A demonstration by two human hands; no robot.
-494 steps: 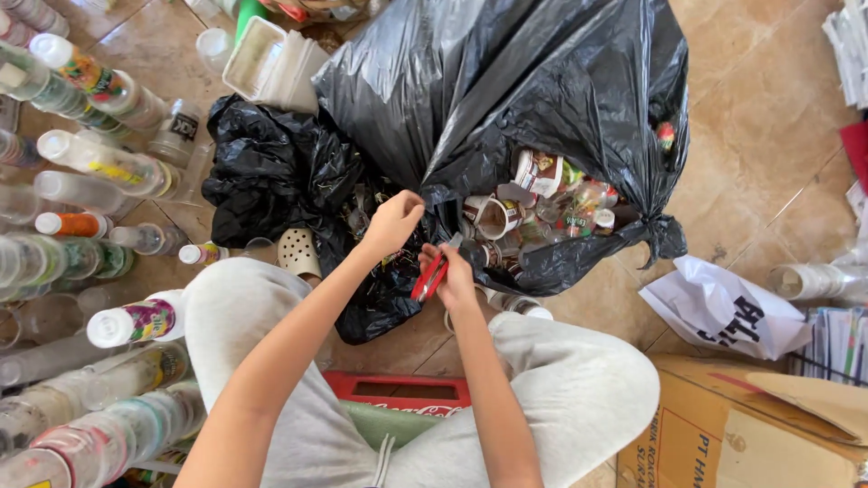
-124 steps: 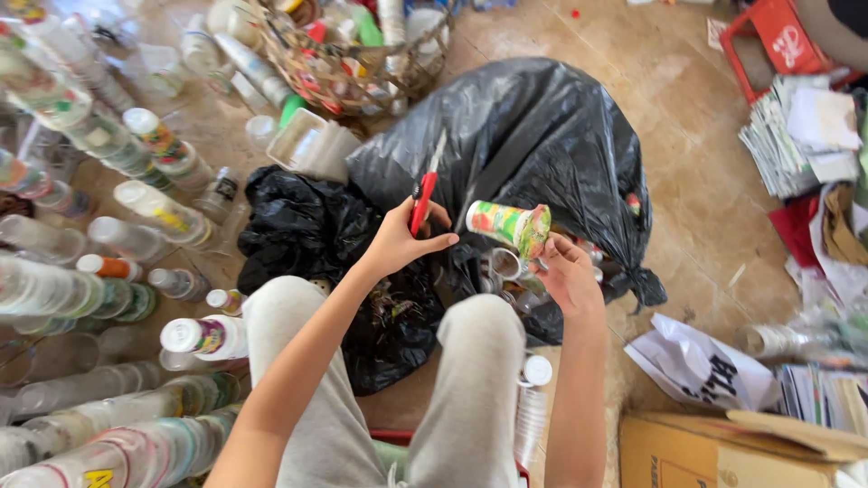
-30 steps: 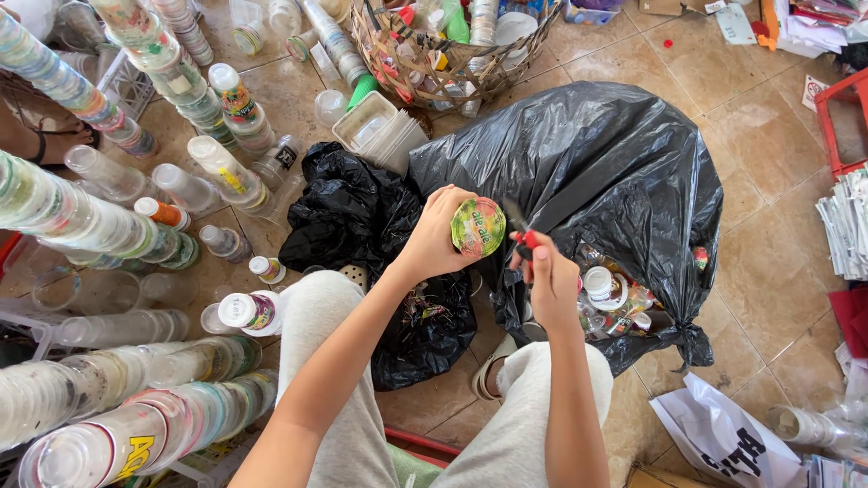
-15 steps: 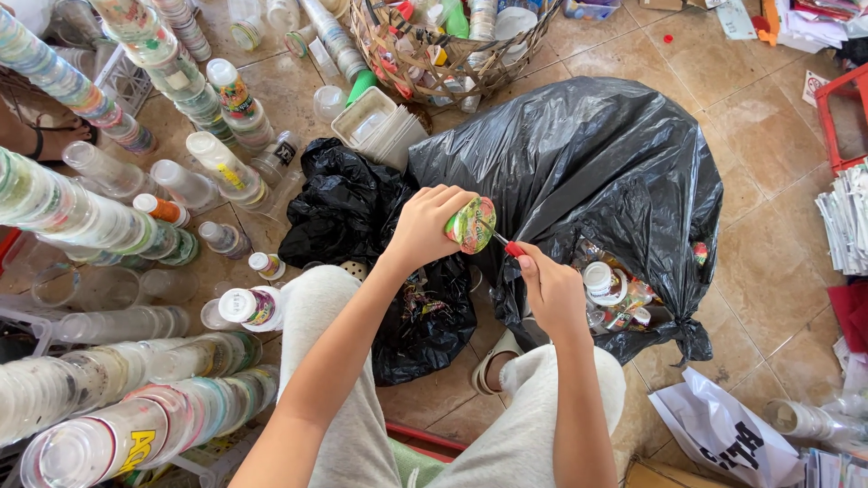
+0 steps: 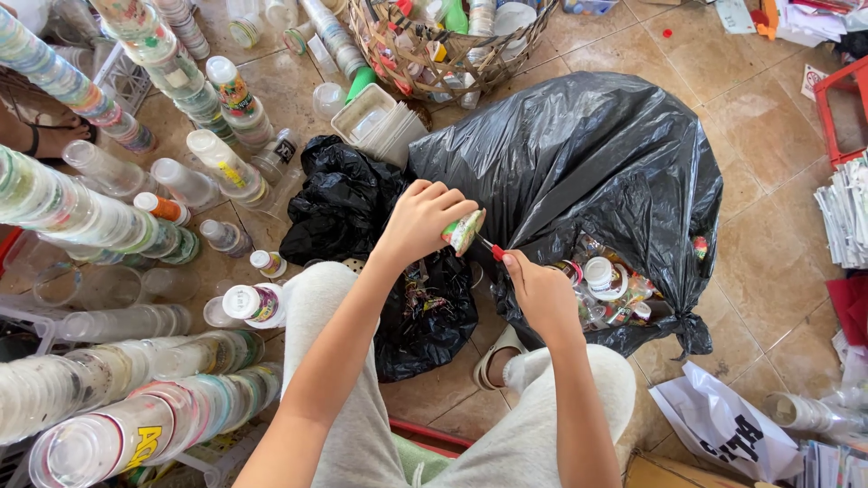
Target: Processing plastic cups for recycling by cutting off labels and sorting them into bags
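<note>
A tiled floor (image 5: 768,190) fills the view, seen from above by a person seated with knees apart in light grey trousers (image 5: 362,398). The biggest thing on it is a large black rubbish bag (image 5: 579,154), its mouth open toward the person and showing used plastic cups and lids (image 5: 606,289) inside. Just left of it lies a smaller black bag (image 5: 353,199), crumpled, running down between the knees. Along the left edge run long stacks of nested clear plastic cups (image 5: 99,398), some lying, some leaning, with shorter stacks (image 5: 226,163) near the smaller bag. At the top stands a woven basket (image 5: 380,45) heaped with bottles and containers, and just below it a stack of clear plastic trays (image 5: 380,117). A white plastic bag with black lettering (image 5: 723,425) lies at lower right, with stacks of paper (image 5: 845,217) on the right edge.

Over the gap between the two bags, the left hand (image 5: 420,221) has its fingers curled tight around a printed green plastic cup (image 5: 463,230), tilted with one end toward the other hand. The right hand (image 5: 542,294) is closed around a small red-handled cutter (image 5: 495,251), its thin blade meeting the cup's edge; only the red tip of the handle shows past the fingers
</note>
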